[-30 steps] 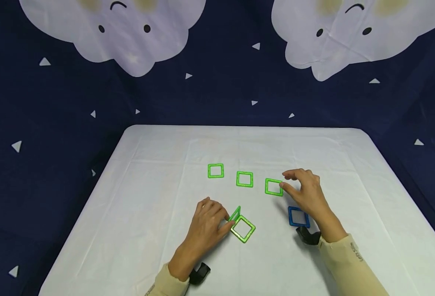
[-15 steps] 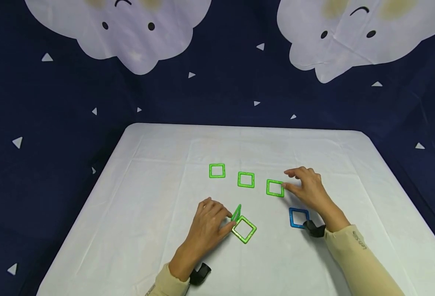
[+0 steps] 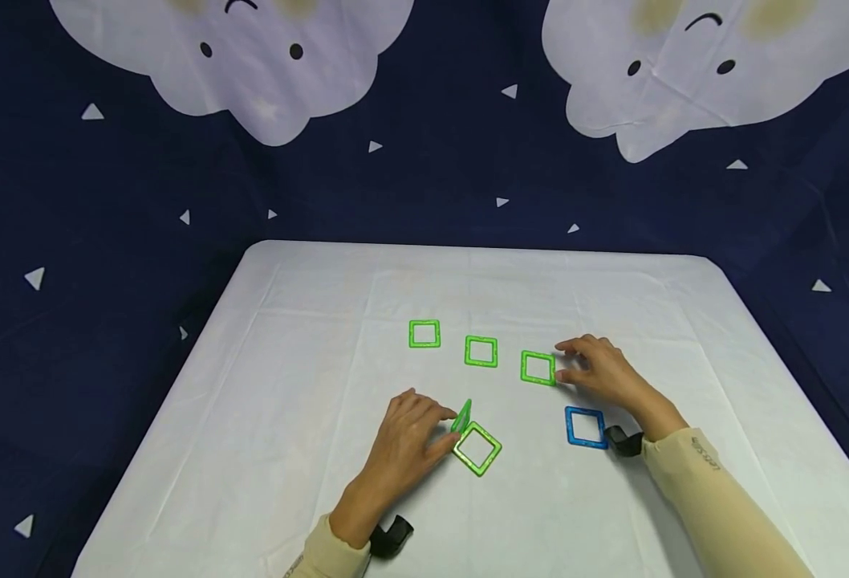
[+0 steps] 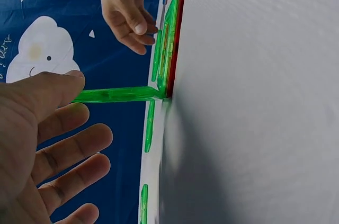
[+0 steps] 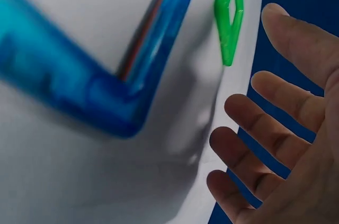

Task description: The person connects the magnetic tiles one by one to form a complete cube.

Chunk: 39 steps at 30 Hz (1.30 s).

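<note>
My left hand pinches an upright green square magnetic tile between thumb and index finger; the other fingers are spread in the left wrist view. This tile's lower edge meets a green square tile lying flat, which shows a red layer underneath in the left wrist view. My right hand hovers beside the right edge of another flat green tile, fingers relaxed and holding nothing. Whether its thumb touches that tile, I cannot tell. A blue square tile lies below the right hand, large and blurred in the right wrist view.
Two more green square tiles, the left one and the middle one, lie flat in a row farther back. A white cloth covers the table. Behind it hangs a dark blue curtain with clouds.
The tile in my left hand has tipped a little more upright. My right hand has shifted slightly right and nearer, its thumb moving from over the green tile to beside its edge.
</note>
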{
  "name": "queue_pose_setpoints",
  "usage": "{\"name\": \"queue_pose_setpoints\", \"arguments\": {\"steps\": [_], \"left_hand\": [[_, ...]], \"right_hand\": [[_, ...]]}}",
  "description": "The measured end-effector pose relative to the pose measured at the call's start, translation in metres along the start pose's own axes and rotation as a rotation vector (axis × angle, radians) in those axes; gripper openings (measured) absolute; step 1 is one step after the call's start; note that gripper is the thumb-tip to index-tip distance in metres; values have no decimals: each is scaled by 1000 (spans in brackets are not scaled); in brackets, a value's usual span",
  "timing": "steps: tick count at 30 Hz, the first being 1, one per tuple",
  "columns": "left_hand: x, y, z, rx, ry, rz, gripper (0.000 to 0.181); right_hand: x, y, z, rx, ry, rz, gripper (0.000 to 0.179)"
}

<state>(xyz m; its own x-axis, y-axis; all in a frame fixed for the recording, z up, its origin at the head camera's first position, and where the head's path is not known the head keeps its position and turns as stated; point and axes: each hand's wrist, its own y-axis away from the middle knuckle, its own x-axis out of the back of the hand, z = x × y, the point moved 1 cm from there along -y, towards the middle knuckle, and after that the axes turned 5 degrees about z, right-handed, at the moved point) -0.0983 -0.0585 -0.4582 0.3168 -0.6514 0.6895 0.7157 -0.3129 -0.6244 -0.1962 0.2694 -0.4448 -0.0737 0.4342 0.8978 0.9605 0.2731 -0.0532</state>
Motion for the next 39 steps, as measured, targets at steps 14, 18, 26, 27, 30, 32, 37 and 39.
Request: {"name": "queue_pose_setpoints", "arguments": {"steps": [14, 18, 26, 27, 30, 32, 37, 39], "left_hand": [[1, 0, 1, 22, 37, -16, 23], [1, 0, 1, 20, 39, -11, 22], [1, 0, 0, 14, 35, -8, 20], [1, 0, 1, 12, 35, -6, 20], [2, 0, 1, 9, 34, -5, 20], [1, 0, 1, 12, 35, -8, 20], [2, 0, 1, 19, 37, -11, 20], [2, 0, 1, 18, 38, -9, 20]], "right_hand": [[-7, -8, 5, 23, 23, -29, 53], [-9, -10, 4, 19, 61, -28, 54], [-10, -11, 3, 6, 89, -51, 57], [-10, -11, 3, 9, 91, -52, 56], [-10, -10, 2, 12, 93, -49, 55], [-10, -10, 2, 13, 94, -45, 54], [-11, -11, 3, 7, 87, -40, 51], [-11, -11, 3, 8, 82, -41, 51]]}}
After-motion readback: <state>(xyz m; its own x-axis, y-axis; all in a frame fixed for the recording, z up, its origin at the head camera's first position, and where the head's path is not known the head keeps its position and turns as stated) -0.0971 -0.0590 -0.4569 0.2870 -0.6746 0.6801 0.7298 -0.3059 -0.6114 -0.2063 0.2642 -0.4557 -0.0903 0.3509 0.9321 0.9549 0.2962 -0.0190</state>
